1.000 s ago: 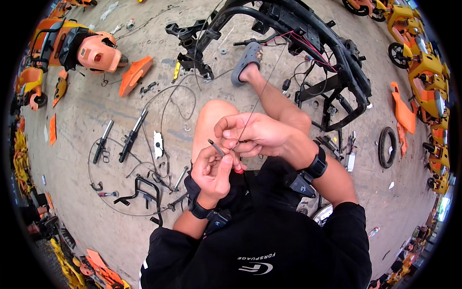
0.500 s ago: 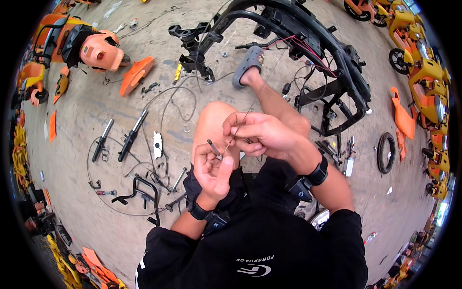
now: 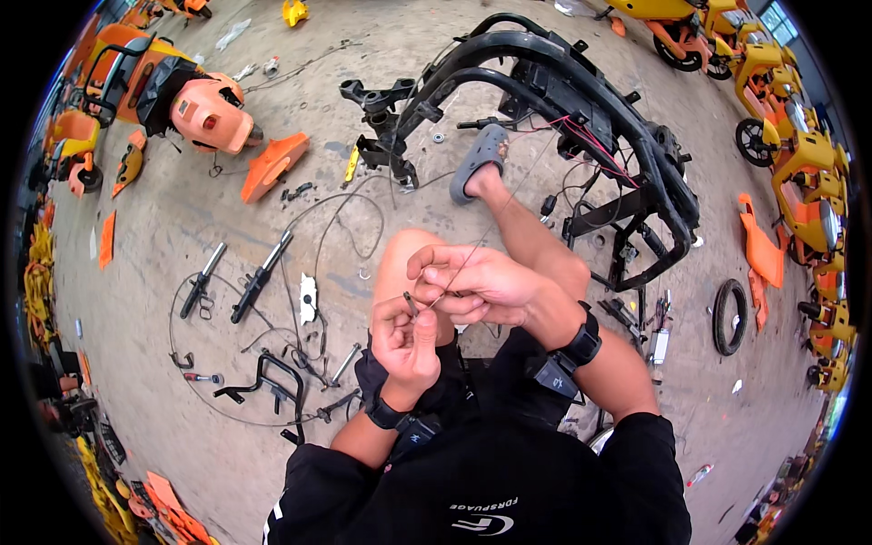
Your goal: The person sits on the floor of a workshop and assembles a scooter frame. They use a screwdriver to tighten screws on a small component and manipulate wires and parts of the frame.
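Over my bent knee, my left hand is closed around a small dark rod-like metal piece, its end poking out above the fingers. I cannot make out exactly what kind of part it is. Just above and to the right, my right hand pinches a thin wire cable. One end of the cable runs down to the piece in my left hand. Its other stretch rises toward the black scooter frame, which lies on the floor ahead with red wires and dark cables hanging from it.
Two fork legs, a black bent-tube bracket and a long looped cable lie on the left. An orange panel is farther off. To the right are a tyre and a row of yellow scooters.
My view has tilted up a little, so the floor parts sit lower. The metal piece now stands more upright in my left fingers, and both hands remain close together on the cable.
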`<state>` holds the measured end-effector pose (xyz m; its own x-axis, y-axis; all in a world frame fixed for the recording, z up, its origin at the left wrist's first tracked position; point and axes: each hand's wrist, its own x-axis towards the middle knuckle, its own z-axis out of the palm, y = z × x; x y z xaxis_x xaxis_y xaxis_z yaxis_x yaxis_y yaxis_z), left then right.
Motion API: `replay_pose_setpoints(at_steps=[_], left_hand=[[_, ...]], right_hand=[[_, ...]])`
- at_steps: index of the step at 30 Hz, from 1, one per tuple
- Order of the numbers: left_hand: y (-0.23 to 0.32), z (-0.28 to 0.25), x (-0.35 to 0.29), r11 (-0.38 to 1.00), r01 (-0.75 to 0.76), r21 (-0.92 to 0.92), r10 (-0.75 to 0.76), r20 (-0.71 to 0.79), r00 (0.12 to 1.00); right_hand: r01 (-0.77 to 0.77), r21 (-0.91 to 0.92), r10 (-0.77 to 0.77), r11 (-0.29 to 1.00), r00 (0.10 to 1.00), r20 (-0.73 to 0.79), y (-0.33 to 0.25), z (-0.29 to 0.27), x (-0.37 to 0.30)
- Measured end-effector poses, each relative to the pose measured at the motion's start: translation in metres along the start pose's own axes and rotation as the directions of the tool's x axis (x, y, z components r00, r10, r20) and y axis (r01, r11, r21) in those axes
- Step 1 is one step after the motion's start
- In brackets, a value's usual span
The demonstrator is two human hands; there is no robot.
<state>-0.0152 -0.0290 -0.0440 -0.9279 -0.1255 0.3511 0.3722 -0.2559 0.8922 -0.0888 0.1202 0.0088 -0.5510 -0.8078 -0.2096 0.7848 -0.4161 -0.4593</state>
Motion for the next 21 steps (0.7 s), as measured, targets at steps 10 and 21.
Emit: replay_pose_setpoints(at_steps=[10,21], left_hand=[[-0.010,-0.002,-0.001,1.000,0.000,-0.029,-0.001,-0.018,1.000],[-0.001,0.005,-0.003,0.995,0.040,-0.088,-0.043,-0.033,0.999]], right_hand=[[0.022,-0.010,-0.023,1.000,0.992,-0.121,0.002,0.011,-0.004],[0.012,-0.016,-0.014,1.000,0.983,-0.186,-0.001,0.018,-0.006]])
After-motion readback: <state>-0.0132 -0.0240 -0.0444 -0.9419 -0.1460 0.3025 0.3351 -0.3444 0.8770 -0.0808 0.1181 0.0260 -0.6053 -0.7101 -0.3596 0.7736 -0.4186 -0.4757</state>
